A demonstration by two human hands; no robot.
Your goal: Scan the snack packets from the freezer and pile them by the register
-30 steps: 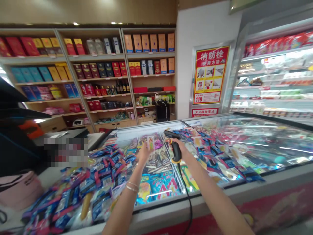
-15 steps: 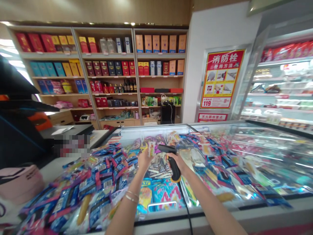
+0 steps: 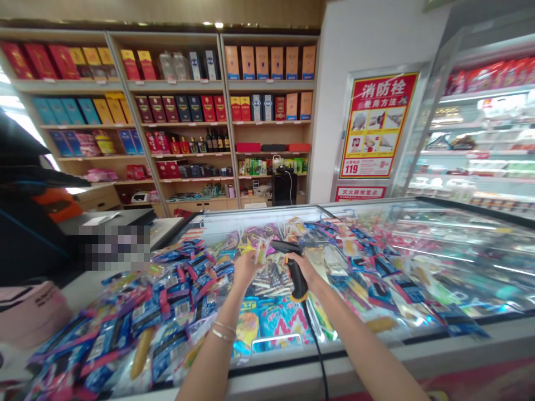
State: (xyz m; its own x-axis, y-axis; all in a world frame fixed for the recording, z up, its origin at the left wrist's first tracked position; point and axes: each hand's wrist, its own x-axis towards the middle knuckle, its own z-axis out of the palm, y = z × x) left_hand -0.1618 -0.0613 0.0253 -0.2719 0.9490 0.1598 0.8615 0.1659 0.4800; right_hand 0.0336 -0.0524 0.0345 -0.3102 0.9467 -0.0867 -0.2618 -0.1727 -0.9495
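Hands [image 3: 246, 268] — scanner [image 3: 297, 281] leftward; packet [image 3: 262, 250] near-upright

A chest freezer [image 3: 438, 352] with a pale front rim carries the goods. Blue-and-pink packets [image 3: 146, 312] lie heaped across its left part, bright blue bags [image 3: 270, 320] lie in the near middle, and more packets [image 3: 407, 289] are strewn over the right part, beside reflecting glass [image 3: 468, 250]
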